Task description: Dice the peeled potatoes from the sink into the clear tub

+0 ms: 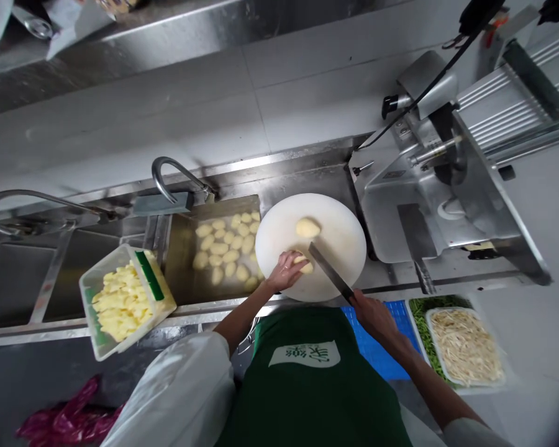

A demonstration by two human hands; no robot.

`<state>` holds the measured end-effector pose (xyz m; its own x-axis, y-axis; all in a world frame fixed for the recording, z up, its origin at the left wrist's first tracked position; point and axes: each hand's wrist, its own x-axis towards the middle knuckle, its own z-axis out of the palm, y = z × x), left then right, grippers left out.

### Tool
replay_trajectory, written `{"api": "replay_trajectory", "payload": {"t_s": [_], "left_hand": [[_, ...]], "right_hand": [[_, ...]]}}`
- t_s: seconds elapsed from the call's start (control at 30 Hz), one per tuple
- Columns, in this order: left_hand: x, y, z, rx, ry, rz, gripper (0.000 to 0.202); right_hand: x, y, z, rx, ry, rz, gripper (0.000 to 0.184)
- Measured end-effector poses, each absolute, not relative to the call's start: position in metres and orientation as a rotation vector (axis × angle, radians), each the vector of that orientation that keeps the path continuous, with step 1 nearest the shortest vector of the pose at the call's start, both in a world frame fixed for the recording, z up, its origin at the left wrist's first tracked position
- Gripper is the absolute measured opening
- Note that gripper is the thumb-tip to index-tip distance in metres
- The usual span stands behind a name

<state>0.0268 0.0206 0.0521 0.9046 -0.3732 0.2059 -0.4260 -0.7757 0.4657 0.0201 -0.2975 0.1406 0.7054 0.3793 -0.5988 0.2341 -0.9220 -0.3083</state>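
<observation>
On a round white cutting board (338, 273), my left hand (286, 272) grips a peeled potato (306, 267), its fingers curled over the left side. My right hand (370, 313) is wrapped round the handle of a kitchen knife (330, 272). The blade points up and to the left across the board, its tip just right of the held potato. Another peeled potato (308, 228) lies on the board above the blade, near the tip. Part of the held potato is hidden by my fingers.
Left of the board, a sink (179, 273) holds many peeled potatoes (230, 242) in water. A plastic tub (90, 316) of cut potato pieces (121, 301) rests on the sink edge. A slicing machine (428, 186) stands right, with a cleaver (417, 230) on it. A tray of bean sprouts (466, 344) is lower right.
</observation>
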Motion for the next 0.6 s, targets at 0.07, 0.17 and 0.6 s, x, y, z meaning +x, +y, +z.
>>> {"api": "replay_trajectory", "payload": {"t_s": [0.07,0.17,0.6], "left_hand": [[0.023,0.021,0.048,2.495,-0.463,0.209,0.040],[0.015,0.021,0.042,2.445,-0.337,0.267,0.029],[0.014,0.012,0.033,2.454,-0.370,0.255,0.024]], "right_hand": [[0.022,-0.284,0.140,-2.718,-0.601,1.031,0.021],[0.023,-0.270,0.136,-2.738,-0.696,1.072,0.020],[0.005,-0.252,0.193,-2.693,-0.693,1.240,0.027]]}}
